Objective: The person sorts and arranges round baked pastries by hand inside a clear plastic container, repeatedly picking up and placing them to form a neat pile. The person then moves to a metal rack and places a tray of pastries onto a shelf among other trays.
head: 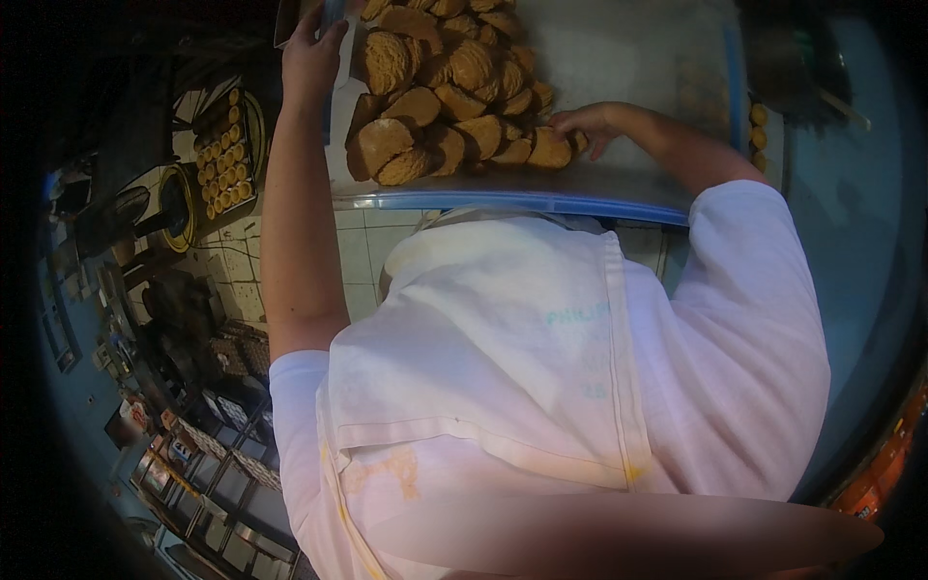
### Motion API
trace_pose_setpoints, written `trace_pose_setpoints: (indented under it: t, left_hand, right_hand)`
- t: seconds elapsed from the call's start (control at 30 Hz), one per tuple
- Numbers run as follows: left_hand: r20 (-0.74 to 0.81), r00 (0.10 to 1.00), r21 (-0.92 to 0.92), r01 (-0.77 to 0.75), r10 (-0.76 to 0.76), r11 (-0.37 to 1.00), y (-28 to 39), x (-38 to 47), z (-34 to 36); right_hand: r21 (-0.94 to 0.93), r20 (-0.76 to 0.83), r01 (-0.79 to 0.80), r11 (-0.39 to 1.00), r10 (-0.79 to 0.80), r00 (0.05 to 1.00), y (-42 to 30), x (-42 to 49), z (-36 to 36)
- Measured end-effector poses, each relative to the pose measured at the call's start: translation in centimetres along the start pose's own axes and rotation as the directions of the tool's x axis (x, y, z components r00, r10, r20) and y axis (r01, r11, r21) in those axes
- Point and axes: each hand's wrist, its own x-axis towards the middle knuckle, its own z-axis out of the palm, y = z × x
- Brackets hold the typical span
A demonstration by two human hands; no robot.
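On the table's left part lies a heap of brown baked pieces [457,109], many with rounded, ridged tops and some with flat cut faces. My right hand [591,123] is at the heap's right end, its fingers and thumb around a small baked piece [579,141] beside a larger one. My left hand [313,54] reaches to the table's far left, at the blue edge strip and next to a thin-edged object [286,22]. Whether it grips either is not clear. White sheeting [344,109] lies under the heap's left side.
Blue edging [522,203] runs along the near side of the pale tabletop [609,51]. To the left, a tray of small round baked goods [225,159] stands near a round-rimmed stand [177,206]. More round goods [758,130] line the right side. Egg cartons and racks [239,428] stand lower left.
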Motion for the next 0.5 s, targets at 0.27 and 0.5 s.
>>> trace_pose_setpoints:
  t: [0.27,0.5]
  left_hand:
    - [-0.026,1.000,0.039,-0.001,0.002,0.999,0.8,-0.6,0.0]
    - [-0.018,1.000,0.018,-0.002,0.002,1.000,1.0,-0.7,0.1]
  right_hand:
    - [-0.136,0.054,-0.018,0.991,0.026,0.998,-0.3,-1.7,-0.7]
    - [-0.353,-0.030,-0.163,0.921,0.162,0.986,-0.6,-3.0,-2.2]
